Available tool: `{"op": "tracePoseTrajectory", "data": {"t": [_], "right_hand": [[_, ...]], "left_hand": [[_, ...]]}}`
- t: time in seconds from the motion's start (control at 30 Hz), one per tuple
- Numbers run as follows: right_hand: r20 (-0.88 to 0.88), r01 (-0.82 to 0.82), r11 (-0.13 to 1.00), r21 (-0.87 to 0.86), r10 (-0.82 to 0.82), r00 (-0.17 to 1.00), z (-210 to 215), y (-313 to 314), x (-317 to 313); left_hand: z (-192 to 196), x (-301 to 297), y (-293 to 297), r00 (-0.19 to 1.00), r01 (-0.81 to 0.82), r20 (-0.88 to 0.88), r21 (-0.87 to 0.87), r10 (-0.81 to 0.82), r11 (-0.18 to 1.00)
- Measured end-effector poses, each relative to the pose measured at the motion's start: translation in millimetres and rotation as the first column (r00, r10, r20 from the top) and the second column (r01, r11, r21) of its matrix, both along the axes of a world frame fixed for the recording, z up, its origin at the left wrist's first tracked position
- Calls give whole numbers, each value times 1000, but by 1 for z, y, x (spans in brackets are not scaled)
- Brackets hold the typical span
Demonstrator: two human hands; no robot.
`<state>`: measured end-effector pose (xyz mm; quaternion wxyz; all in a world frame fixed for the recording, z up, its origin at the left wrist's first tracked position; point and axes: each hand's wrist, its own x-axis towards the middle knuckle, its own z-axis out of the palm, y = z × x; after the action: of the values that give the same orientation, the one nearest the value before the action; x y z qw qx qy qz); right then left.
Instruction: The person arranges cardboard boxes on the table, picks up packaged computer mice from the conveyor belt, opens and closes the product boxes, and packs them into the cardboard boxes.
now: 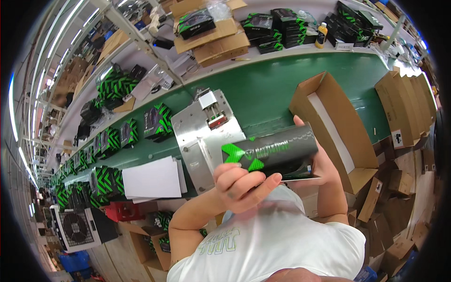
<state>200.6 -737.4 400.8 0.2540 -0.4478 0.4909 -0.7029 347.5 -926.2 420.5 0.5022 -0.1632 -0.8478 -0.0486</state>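
A black box with green arrow markings (277, 149) is held up in front of my chest, its long side tilted slightly. My left hand (244, 188) grips its lower left edge, fingers curled over the front. My right hand (324, 162) wraps round its right end, with the fingertips showing above the far corner. A thin pale edge shows under the box near my right palm; I cannot tell what it is. Behind the box lies a metal plate fixture (195, 141) with a small clamp-like device (213, 110) on top. An open brown carton (361, 141) stands to the right.
White paper sheets (152, 178) lie left of the fixture. Several black-and-green boxes (157, 122) line the green bench (263, 77) on the left. Flattened cartons (399, 108) stand at the right. A shelf behind holds an open carton (221, 47), stacked boxes and a yellow bottle (321, 35).
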Motion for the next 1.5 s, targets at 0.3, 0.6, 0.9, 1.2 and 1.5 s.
{"op": "tracePoseTrajectory", "data": {"t": [0.3,0.6,0.9,1.2,1.5], "right_hand": [[520,663,740,-114,-525,674,-57,57,-101],[387,688,634,353,-769,510,-238,96,-199],[-244,356,39,934,-659,712,-317,76,-219],[176,522,598,608,-743,646,-314,52,-142],[437,179,717,674,-582,686,-280,56,-24]], "left_hand": [[-32,3,-18,996,-8,87,240,-14,971],[-72,22,-15,942,-268,324,561,91,783],[-72,8,-9,896,-311,440,522,62,795],[-65,14,-13,870,-398,473,500,142,769],[-51,59,-38,895,-8,64,992,-441,129]]}}
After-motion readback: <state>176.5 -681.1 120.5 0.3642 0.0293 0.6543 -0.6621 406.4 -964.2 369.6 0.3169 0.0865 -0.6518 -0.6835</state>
